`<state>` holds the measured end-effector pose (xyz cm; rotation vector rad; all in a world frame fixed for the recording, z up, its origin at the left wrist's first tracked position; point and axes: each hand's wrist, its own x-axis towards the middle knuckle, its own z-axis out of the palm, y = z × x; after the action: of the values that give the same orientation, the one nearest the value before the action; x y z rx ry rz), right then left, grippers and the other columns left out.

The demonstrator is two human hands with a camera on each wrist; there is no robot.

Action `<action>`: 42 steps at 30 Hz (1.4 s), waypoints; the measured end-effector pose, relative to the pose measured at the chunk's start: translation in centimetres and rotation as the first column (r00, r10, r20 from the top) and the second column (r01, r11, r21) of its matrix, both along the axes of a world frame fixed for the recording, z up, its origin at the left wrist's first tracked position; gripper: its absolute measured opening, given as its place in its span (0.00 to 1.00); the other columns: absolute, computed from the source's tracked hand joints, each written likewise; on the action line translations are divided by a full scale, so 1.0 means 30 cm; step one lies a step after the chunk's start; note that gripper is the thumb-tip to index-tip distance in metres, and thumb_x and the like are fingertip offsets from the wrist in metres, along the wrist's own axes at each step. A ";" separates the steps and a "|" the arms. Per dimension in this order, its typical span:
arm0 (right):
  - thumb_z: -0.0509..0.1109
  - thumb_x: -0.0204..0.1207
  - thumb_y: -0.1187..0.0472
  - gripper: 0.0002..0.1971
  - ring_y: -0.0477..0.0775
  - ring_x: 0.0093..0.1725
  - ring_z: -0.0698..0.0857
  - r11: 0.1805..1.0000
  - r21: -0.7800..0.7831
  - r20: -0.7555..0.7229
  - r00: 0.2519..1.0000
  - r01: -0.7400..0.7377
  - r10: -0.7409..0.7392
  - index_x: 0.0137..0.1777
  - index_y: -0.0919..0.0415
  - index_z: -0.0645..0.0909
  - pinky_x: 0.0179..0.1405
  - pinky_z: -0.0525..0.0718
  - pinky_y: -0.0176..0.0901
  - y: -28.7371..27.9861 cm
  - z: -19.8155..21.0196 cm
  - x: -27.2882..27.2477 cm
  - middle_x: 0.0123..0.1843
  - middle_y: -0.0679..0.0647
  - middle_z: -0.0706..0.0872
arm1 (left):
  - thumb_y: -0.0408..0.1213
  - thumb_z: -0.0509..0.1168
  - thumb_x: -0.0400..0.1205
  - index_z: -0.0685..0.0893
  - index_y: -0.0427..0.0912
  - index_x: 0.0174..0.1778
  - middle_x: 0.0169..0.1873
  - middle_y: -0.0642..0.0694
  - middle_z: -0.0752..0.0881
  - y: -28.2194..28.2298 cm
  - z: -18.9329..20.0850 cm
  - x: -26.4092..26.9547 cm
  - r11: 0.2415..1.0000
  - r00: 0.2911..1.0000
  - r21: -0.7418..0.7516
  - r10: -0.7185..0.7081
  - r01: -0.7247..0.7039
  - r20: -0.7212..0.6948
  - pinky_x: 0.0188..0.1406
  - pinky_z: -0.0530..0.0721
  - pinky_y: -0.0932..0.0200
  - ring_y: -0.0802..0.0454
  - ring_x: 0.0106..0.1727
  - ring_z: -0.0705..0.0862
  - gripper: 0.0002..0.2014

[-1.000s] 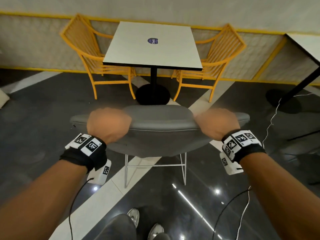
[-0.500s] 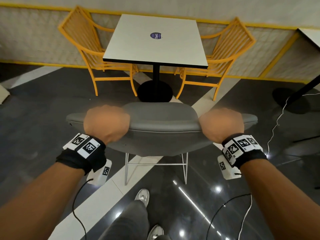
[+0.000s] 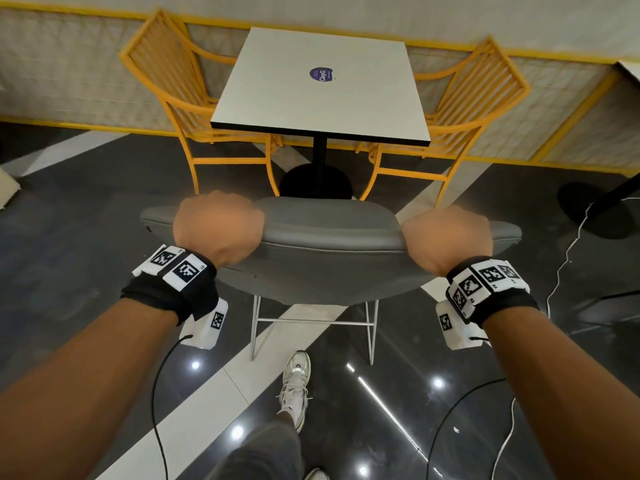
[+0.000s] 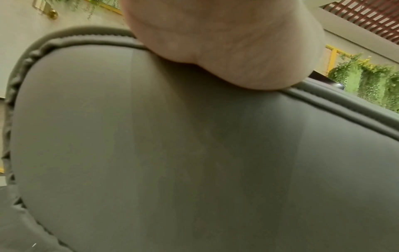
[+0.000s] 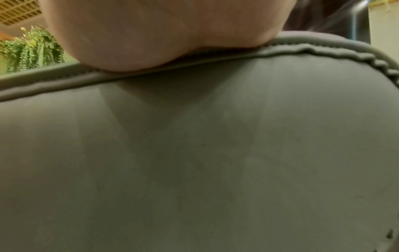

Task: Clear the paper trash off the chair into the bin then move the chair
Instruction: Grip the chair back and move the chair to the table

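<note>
Dark glossy floor (image 3: pixel 86 216) with white stripes, white square table (image 3: pixel 322 88) ahead, yellow chairs (image 3: pixel 180 95) either side. Grey padded chair (image 3: pixel 325 237) just in front of table, backrest toward person. Left hand (image 3: pixel 218 226) and right hand (image 3: pixel 448 239) curled over backrest top edge, gripping it near each end. Fingers hidden over far side. White sneaker (image 3: pixel 296 386) below.

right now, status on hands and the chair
Left hand and right hand both grip the grey chair back. No paper visible. White table directly ahead.
</note>
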<state>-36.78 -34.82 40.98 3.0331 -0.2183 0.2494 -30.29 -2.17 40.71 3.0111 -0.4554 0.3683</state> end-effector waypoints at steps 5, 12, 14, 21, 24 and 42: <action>0.51 0.75 0.46 0.25 0.58 0.23 0.74 1.000 0.002 0.000 1.000 0.010 -0.010 0.21 0.58 0.73 0.29 0.73 0.42 0.001 -0.002 0.101 0.21 0.54 0.76 | 0.46 0.48 0.75 0.74 0.41 0.21 0.18 0.46 0.74 0.001 -0.007 0.109 1.000 1.000 -0.001 -0.007 0.007 -0.001 0.26 0.68 0.56 0.40 0.22 0.73 0.20; 0.53 0.77 0.46 0.25 0.56 0.21 0.72 1.000 -0.003 0.030 1.000 -0.004 0.005 0.23 0.58 0.76 0.28 0.66 0.41 -0.008 -0.005 0.251 0.20 0.53 0.75 | 0.45 0.50 0.76 0.74 0.40 0.20 0.17 0.44 0.74 -0.008 -0.001 0.259 1.000 1.000 -0.019 -0.001 0.001 -0.007 0.27 0.75 0.54 0.41 0.21 0.74 0.20; 0.53 0.77 0.47 0.25 0.55 0.21 0.70 1.000 -0.003 0.028 1.000 -0.007 0.007 0.24 0.58 0.77 0.28 0.64 0.40 -0.016 -0.004 0.304 0.21 0.53 0.75 | 0.45 0.50 0.76 0.75 0.40 0.21 0.18 0.44 0.75 -0.015 -0.005 0.311 1.000 1.000 -0.020 0.001 -0.001 -0.004 0.28 0.74 0.54 0.41 0.22 0.74 0.21; 0.52 0.77 0.46 0.26 0.54 0.22 0.70 1.000 0.004 0.022 1.000 -0.016 0.016 0.23 0.58 0.77 0.26 0.62 0.38 -0.037 0.003 0.445 0.21 0.53 0.75 | 0.47 0.48 0.76 0.76 0.39 0.23 0.19 0.44 0.75 -0.037 -0.011 0.455 0.999 1.000 -0.034 0.005 -0.004 0.027 0.29 0.70 0.55 0.40 0.23 0.72 0.22; 0.53 0.77 0.47 0.26 0.53 0.21 0.69 1.000 0.008 0.041 0.999 -0.020 0.020 0.22 0.59 0.76 0.27 0.62 0.38 -0.049 0.004 0.506 0.21 0.53 0.74 | 0.47 0.47 0.76 0.77 0.39 0.23 0.19 0.44 0.75 -0.049 -0.015 0.520 0.999 0.999 -0.037 0.000 0.002 0.050 0.28 0.69 0.56 0.41 0.22 0.72 0.23; 0.53 0.77 0.47 0.24 0.52 0.20 0.68 1.000 -0.009 0.036 0.999 0.021 -0.021 0.21 0.57 0.72 0.26 0.62 0.38 -0.102 0.004 0.852 0.20 0.53 0.73 | 0.47 0.47 0.76 0.81 0.40 0.24 0.19 0.43 0.77 -0.111 -0.017 0.879 0.998 0.997 -0.065 0.022 -0.017 0.075 0.27 0.71 0.56 0.40 0.23 0.73 0.23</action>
<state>-11.21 -37.87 41.10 3.0171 -0.2506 0.3023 -3.91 -5.49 40.19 2.9495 -0.4121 0.4897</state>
